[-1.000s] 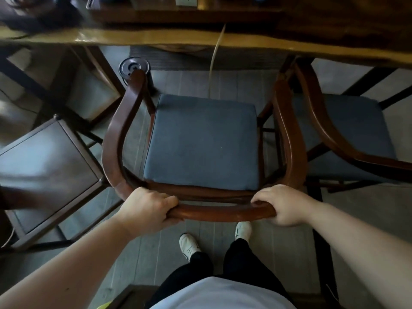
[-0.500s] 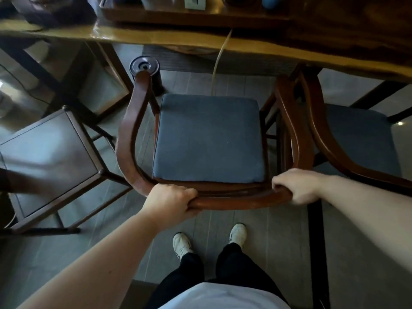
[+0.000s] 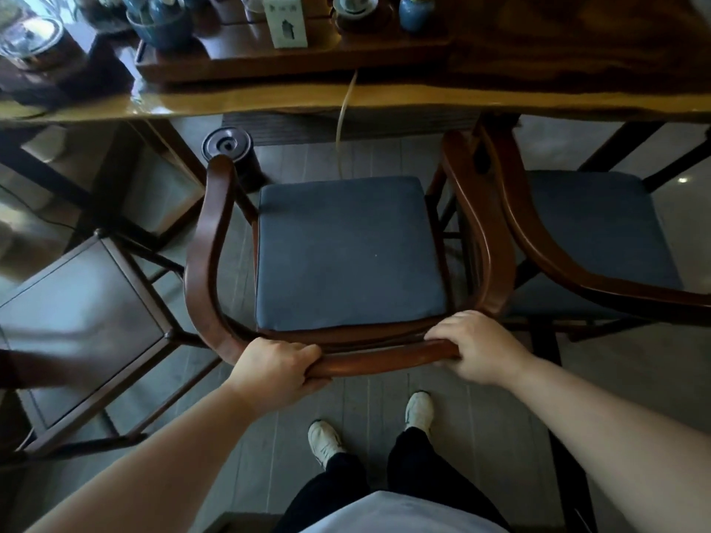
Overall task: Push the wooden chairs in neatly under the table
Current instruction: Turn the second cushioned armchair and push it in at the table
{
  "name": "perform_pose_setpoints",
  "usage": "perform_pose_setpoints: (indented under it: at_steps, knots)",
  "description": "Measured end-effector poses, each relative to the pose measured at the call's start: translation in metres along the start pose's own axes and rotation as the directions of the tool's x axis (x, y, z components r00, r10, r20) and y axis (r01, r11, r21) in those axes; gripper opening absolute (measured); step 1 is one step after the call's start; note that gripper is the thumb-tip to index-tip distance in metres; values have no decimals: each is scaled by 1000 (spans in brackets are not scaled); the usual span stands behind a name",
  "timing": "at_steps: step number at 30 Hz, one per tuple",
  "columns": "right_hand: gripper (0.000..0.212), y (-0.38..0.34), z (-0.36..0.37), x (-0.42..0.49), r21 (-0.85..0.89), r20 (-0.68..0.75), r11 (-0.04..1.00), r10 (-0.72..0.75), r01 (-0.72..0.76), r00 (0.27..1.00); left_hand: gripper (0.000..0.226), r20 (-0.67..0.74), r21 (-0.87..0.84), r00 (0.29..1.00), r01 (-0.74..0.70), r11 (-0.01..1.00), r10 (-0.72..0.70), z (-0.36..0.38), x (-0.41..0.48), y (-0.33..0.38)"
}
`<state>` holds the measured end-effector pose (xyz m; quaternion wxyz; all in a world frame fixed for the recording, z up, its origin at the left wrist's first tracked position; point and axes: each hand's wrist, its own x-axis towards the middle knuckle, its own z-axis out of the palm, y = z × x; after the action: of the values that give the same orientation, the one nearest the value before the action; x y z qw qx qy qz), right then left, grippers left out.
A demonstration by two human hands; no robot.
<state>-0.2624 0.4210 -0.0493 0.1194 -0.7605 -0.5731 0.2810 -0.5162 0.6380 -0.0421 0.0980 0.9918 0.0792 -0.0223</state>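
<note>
A wooden armchair (image 3: pixel 207 240) with a curved back rail and a blue seat cushion (image 3: pixel 346 251) stands in front of me, facing the long wooden table (image 3: pixel 384 100). My left hand (image 3: pixel 275 365) grips the back rail at its left bend. My right hand (image 3: pixel 477 346) grips the same rail at its right bend. The chair's arm tips stop just short of the table's edge. A second armchair (image 3: pixel 546 255) with a blue cushion stands close on the right, its arm tip under the table edge.
A dark square wooden stool (image 3: pixel 77 313) stands at the left. A black round bin (image 3: pixel 227 142) and a hanging cord (image 3: pixel 342 117) are under the table. Cups, jars and a white box (image 3: pixel 286 19) sit on a tea tray on top. My feet (image 3: pixel 369 428) are behind the chair.
The chair has moved forward toward the table with both hands on its back rail. My view has tilted up, so more of the tabletop shows.
</note>
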Motion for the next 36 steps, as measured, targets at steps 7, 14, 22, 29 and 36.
perform_pose_setpoints:
  at_steps: [7, 14, 22, 29, 36]
  knots:
    - [36, -28, 11, 28, -14, -69, 1000, -4, 3, 998, 37, 88, 47, 992, 84, 995, -88, -19, 1, -41]
    - [35, -19, -8, 34, -115, 92, 993, -26, 37, 995, 39, 107, 18, 974, 198, 980, -199, -8, 6, -41]
    - [30, 7, -38, 34, -97, 44, 993, 74, -70, 996, 43, -53, 75, 999, 2, 997, 2, -14, 47, -17]
    - [30, 3, -24, 45, -65, -52, 996, 64, -67, 997, 43, -6, 139, 987, -155, 978, 158, -17, 52, -46]
    - [32, -22, -11, 69, -6, -122, 996, 90, -91, 988, 41, 248, 211, 958, 93, 973, -145, -30, 50, -81]
